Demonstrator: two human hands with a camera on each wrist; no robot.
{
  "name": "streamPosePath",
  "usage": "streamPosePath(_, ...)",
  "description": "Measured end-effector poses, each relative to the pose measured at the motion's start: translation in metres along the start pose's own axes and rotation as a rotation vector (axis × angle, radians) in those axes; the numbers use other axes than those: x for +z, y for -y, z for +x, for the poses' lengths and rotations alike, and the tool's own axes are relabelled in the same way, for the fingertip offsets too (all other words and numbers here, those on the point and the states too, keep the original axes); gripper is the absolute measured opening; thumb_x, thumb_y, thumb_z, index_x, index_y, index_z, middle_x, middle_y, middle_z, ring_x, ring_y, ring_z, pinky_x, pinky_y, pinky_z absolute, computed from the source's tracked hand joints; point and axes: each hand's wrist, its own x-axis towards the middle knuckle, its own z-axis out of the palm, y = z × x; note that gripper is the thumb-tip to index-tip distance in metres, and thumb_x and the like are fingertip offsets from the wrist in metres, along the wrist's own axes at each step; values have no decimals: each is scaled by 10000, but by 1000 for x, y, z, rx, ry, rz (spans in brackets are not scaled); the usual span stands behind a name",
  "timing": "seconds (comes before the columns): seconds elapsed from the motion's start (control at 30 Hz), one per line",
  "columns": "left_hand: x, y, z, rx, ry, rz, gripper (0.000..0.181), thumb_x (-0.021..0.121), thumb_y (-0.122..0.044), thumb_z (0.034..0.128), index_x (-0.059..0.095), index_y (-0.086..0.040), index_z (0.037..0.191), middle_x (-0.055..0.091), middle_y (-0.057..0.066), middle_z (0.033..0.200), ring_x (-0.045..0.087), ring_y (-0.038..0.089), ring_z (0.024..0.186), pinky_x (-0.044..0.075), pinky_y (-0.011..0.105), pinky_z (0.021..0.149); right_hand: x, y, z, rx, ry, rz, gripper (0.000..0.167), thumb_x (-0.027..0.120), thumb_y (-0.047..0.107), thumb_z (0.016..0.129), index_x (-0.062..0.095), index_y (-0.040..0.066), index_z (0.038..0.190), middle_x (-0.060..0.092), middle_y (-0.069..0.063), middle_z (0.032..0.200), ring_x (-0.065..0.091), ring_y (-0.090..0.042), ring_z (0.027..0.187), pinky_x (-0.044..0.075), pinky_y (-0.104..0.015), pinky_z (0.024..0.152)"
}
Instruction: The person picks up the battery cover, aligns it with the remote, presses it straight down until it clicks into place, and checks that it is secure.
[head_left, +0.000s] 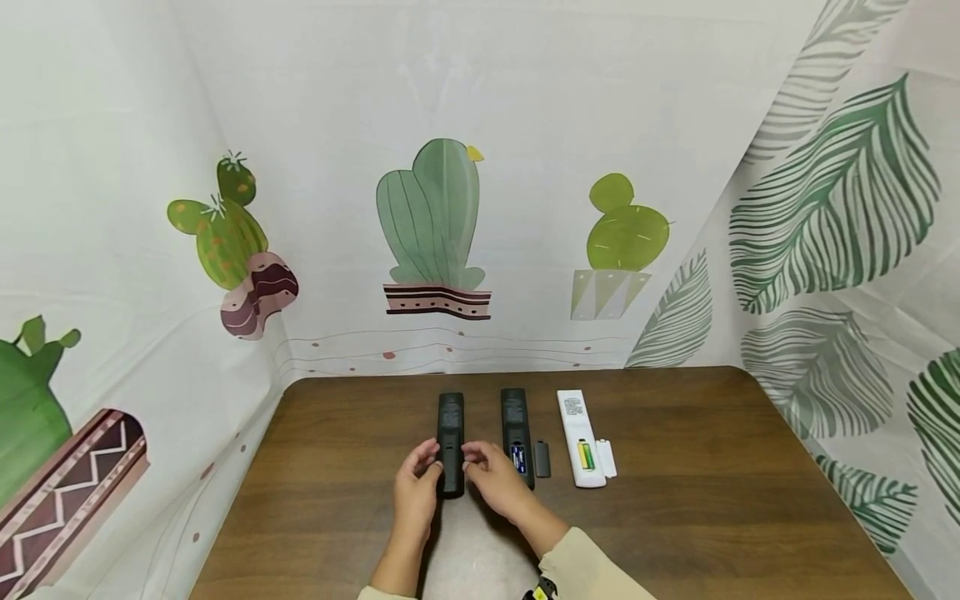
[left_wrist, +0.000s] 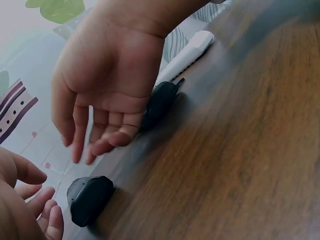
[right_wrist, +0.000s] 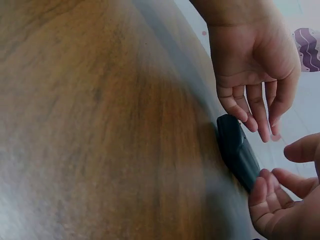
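A black remote control (head_left: 451, 446) lies back side up on the table, its battery cover in place. My left hand (head_left: 417, 485) is just left of it, fingers loosely bent and holding nothing. On the other side, my right hand (head_left: 501, 482) hovers between this remote and a second black one, also without anything in its grasp. In the left wrist view a gap shows between both hands and the remote (left_wrist: 91, 201). The right wrist view has my right fingers (right_wrist: 270, 187) overlapping the far end of the remote (right_wrist: 236, 150); contact there is unclear.
A second black remote (head_left: 514, 417) has its battery bay uncovered with blue batteries (head_left: 518, 457), its cover (head_left: 542, 459) beside it. Farther right lies a white remote (head_left: 575, 425) with yellow-green batteries (head_left: 586, 455) and a white cover (head_left: 606, 458). A printed cloth (head_left: 525, 100) hangs behind the table (head_left: 697, 500).
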Motion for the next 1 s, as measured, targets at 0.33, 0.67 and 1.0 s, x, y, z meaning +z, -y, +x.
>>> streamPosePath(0.33, 6, -2, -3, 55, 1, -28, 307, 586, 63, 917, 657, 46, 1215, 684, 228, 1161, 630, 192, 984, 484, 170, 780, -12, 8, -1, -49, -69, 86, 270, 607, 77, 959, 652, -13, 1210, 661, -181, 1111, 594, -132, 919, 476, -175, 752)
streamPosePath(0.67, 12, -6, -7, 56, 37, -38, 293, 584, 44, 939, 650, 43, 1224, 677, 227, 1175, 640, 193, 1007, 500, 159, 822, -25, 1, -5, -48, -133, 93, 253, 619, 67, 951, 667, 8, 1192, 677, -155, 1095, 591, -126, 906, 468, -177, 775)
streamPosePath(1.0, 16, -6, -8, 34, 109, -83, 317, 568, 56, 947, 620, 74, 1259, 642, 262, 1252, 651, 332, 1129, 516, 156, 870, -40, 16, -15, -15, -157, 116, 253, 591, 14, 951, 653, -6, 1195, 649, -210, 1119, 597, -157, 916, 465, -178, 771)
